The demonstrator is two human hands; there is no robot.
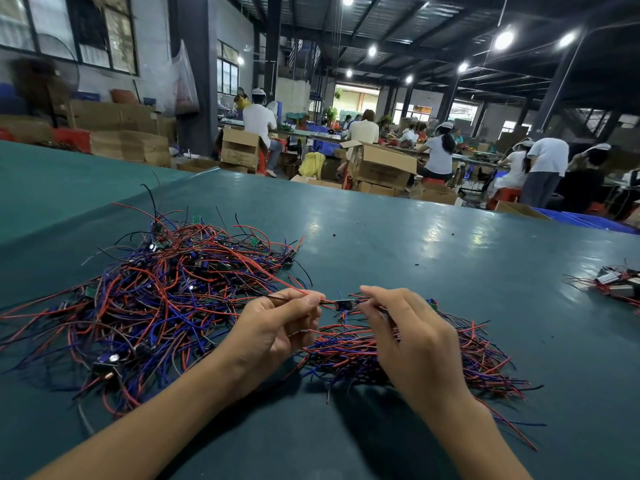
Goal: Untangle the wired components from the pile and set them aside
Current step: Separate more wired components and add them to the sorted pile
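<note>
A big tangled pile (152, 299) of red, blue and black wires with small circuit boards lies on the left of the green table (415, 244). A smaller, tidier bundle (478, 355) of the same wired parts lies under and right of my right hand. One wired component (343, 304), a small dark board with red and black leads, is stretched between my hands just above the table. My left hand (277, 327) pinches its leads on the left. My right hand (412, 341) pinches its wires on the right.
Another small heap of parts with silver pieces (620, 285) sits at the table's right edge. Tiny black bits dot the tabletop beyond my hands. Behind the table stand cardboard boxes (381, 164) and several workers at benches.
</note>
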